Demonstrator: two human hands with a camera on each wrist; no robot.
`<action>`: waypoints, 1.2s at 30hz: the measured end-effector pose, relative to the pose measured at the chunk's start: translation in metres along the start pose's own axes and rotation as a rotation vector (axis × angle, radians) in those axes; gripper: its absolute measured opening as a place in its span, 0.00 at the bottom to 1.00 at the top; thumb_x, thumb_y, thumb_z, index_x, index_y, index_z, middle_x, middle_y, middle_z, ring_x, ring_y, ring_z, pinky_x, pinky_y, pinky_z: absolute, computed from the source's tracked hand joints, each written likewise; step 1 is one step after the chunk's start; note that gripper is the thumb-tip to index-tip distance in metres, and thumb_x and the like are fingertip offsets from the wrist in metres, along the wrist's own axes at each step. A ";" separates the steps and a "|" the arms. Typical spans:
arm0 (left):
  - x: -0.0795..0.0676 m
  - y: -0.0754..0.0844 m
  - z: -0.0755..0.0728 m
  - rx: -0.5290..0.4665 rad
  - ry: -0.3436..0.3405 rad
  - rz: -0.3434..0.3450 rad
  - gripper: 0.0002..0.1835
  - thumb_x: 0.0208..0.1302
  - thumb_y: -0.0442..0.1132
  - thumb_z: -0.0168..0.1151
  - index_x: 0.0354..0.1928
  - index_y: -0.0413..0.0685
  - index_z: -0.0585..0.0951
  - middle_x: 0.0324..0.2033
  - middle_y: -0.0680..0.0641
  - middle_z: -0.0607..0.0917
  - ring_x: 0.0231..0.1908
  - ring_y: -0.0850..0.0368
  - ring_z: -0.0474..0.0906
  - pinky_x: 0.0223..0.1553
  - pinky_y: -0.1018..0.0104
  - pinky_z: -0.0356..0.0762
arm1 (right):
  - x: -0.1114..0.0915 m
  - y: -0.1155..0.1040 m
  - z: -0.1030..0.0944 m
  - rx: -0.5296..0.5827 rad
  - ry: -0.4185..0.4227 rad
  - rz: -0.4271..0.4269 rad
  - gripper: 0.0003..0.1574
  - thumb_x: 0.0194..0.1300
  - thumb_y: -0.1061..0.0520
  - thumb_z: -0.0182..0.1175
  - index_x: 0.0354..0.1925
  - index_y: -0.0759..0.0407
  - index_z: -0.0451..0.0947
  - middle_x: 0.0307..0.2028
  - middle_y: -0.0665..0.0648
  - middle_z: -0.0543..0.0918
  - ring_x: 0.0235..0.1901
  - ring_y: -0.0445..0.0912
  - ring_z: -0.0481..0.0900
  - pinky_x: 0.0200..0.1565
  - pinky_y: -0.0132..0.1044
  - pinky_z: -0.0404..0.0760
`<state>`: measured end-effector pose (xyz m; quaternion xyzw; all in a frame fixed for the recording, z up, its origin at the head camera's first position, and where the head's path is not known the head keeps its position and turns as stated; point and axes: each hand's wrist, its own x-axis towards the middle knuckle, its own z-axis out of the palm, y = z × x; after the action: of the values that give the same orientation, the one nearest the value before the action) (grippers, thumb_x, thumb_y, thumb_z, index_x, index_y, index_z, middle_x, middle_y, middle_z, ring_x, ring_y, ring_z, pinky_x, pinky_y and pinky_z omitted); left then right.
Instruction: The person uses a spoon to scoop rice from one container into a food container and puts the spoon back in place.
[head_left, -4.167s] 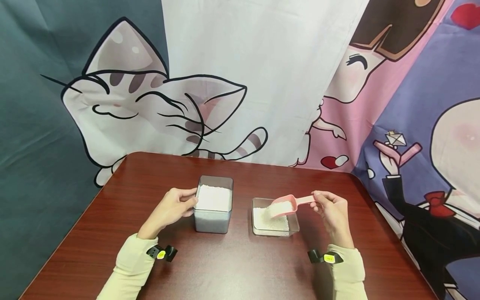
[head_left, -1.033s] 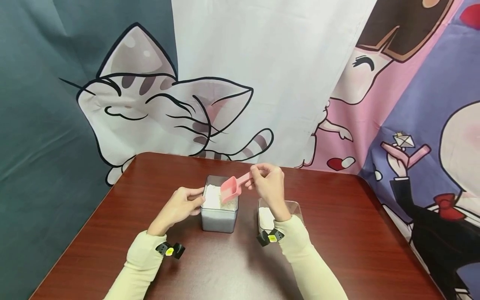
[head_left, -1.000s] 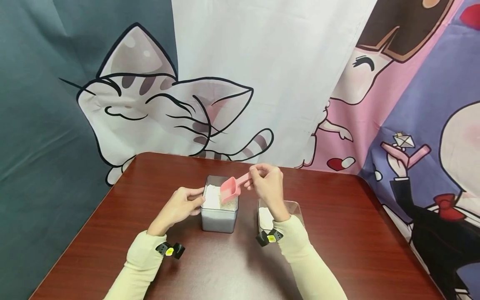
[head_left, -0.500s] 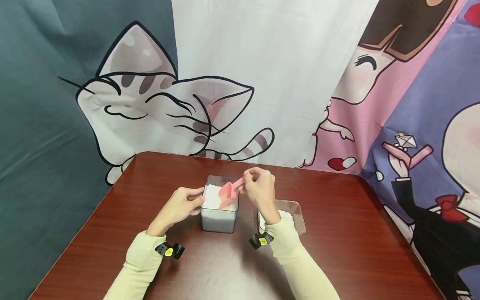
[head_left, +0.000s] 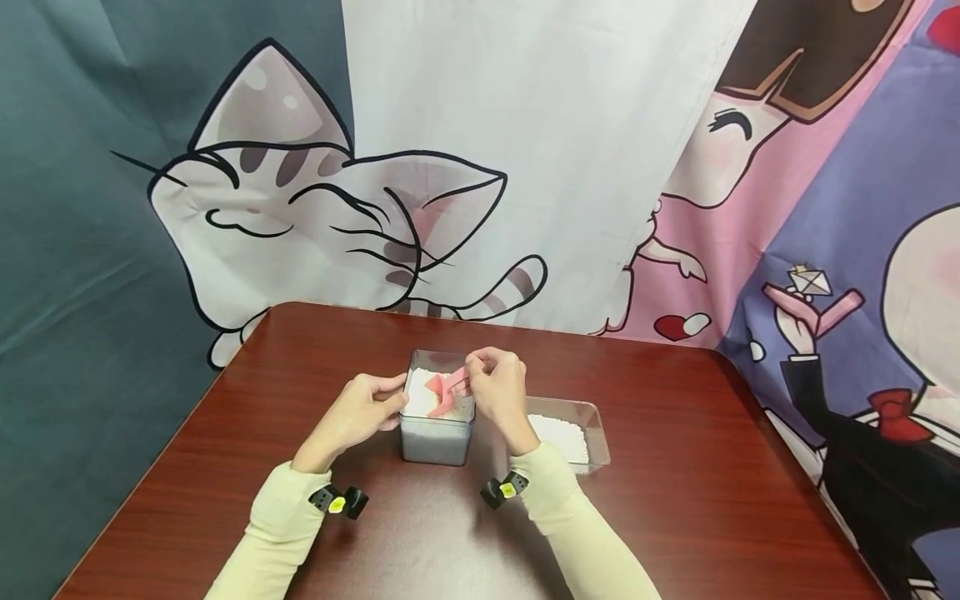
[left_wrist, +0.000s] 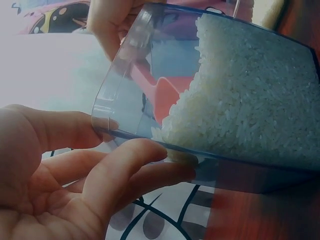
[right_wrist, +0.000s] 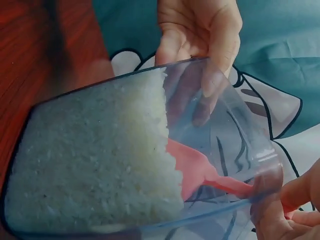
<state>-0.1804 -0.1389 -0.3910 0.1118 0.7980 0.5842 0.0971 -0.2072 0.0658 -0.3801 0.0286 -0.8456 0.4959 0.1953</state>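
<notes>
A tall clear bluish container [head_left: 437, 442], filled high with white rice [left_wrist: 260, 85], stands on the table near the middle. My left hand [head_left: 354, 418] holds its left wall near the rim, thumb and fingers on either side. Over the container's right side, my right hand [head_left: 497, 390] pinches the handle of a pink scoop [head_left: 442, 395]. The right wrist view has the scoop's bowl [right_wrist: 187, 167] tipped, its leading edge sunk into the rice and partly hidden by it. A low clear tray [head_left: 600, 442] with rice in it sits to the right, partly behind the right forearm.
The reddish-brown wooden table [head_left: 300, 358] extends on all sides of the two containers. Behind it hangs a cartoon-printed cloth [head_left: 562, 167]. Each sleeve cuff carries a black wrist camera, such as the left camera [head_left: 339, 502].
Earlier, my right hand held the rice-filled scoop over the low tray. It has since moved left to the tall container and lowered the scoop into its rice. My left hand keeps its hold.
</notes>
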 end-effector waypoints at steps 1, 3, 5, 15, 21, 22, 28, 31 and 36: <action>0.000 0.000 0.000 0.000 -0.003 0.002 0.24 0.63 0.31 0.55 0.60 0.31 0.67 0.50 0.31 0.77 0.45 0.42 0.78 0.36 0.60 0.82 | 0.000 0.001 0.000 0.013 -0.006 0.012 0.08 0.58 0.62 0.57 0.26 0.61 0.82 0.13 0.50 0.79 0.14 0.38 0.76 0.21 0.30 0.79; 0.000 0.000 0.000 0.002 -0.005 0.002 0.24 0.63 0.31 0.55 0.60 0.31 0.67 0.50 0.30 0.77 0.45 0.42 0.78 0.36 0.60 0.82 | 0.000 0.002 0.001 0.030 -0.009 0.028 0.08 0.58 0.62 0.58 0.26 0.61 0.82 0.14 0.51 0.79 0.15 0.39 0.77 0.22 0.30 0.79; 0.000 0.000 0.000 0.007 -0.003 0.002 0.24 0.63 0.31 0.55 0.60 0.31 0.68 0.50 0.31 0.77 0.44 0.43 0.79 0.36 0.60 0.82 | 0.000 0.003 0.000 0.063 -0.010 0.052 0.07 0.57 0.62 0.59 0.26 0.63 0.82 0.14 0.52 0.80 0.16 0.39 0.78 0.23 0.30 0.79; 0.001 -0.003 0.000 0.001 -0.002 -0.005 0.24 0.62 0.32 0.56 0.60 0.31 0.68 0.49 0.31 0.77 0.44 0.45 0.79 0.36 0.60 0.82 | -0.003 0.005 -0.005 0.445 -0.083 0.253 0.09 0.59 0.69 0.55 0.33 0.79 0.77 0.19 0.65 0.81 0.14 0.43 0.79 0.22 0.37 0.83; 0.002 -0.004 0.000 0.016 0.009 -0.009 0.24 0.62 0.32 0.56 0.60 0.32 0.69 0.49 0.32 0.78 0.42 0.48 0.80 0.35 0.61 0.82 | -0.002 0.006 -0.009 0.596 -0.075 0.320 0.10 0.59 0.71 0.54 0.36 0.83 0.74 0.17 0.60 0.79 0.14 0.43 0.79 0.21 0.36 0.83; 0.002 -0.004 0.000 0.017 0.011 -0.010 0.24 0.62 0.32 0.56 0.60 0.32 0.69 0.49 0.32 0.78 0.42 0.48 0.80 0.35 0.61 0.82 | -0.002 0.007 -0.010 0.608 -0.074 0.321 0.11 0.59 0.71 0.53 0.36 0.84 0.74 0.17 0.60 0.79 0.14 0.43 0.79 0.21 0.36 0.83; 0.001 -0.003 0.000 0.002 0.007 -0.004 0.24 0.62 0.32 0.56 0.60 0.31 0.69 0.49 0.32 0.78 0.42 0.50 0.80 0.36 0.61 0.82 | -0.001 0.014 -0.013 0.691 -0.072 0.342 0.11 0.58 0.73 0.53 0.35 0.85 0.73 0.17 0.58 0.79 0.14 0.43 0.79 0.21 0.34 0.82; 0.001 -0.003 0.001 -0.001 0.005 -0.005 0.24 0.62 0.32 0.56 0.60 0.31 0.68 0.49 0.32 0.78 0.42 0.51 0.80 0.36 0.61 0.82 | -0.002 0.017 -0.015 0.742 -0.058 0.361 0.10 0.57 0.74 0.52 0.35 0.86 0.73 0.17 0.58 0.79 0.14 0.42 0.78 0.20 0.31 0.81; 0.001 -0.002 -0.001 -0.005 0.007 -0.006 0.24 0.62 0.32 0.56 0.60 0.30 0.68 0.49 0.32 0.78 0.42 0.51 0.80 0.36 0.62 0.82 | -0.004 0.021 -0.019 0.813 -0.032 0.392 0.10 0.56 0.75 0.52 0.35 0.86 0.72 0.18 0.59 0.79 0.14 0.41 0.78 0.20 0.30 0.81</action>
<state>-0.1818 -0.1397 -0.3930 0.1070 0.7971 0.5864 0.0964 -0.2031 0.0921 -0.3901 -0.0500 -0.5746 0.8149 0.0578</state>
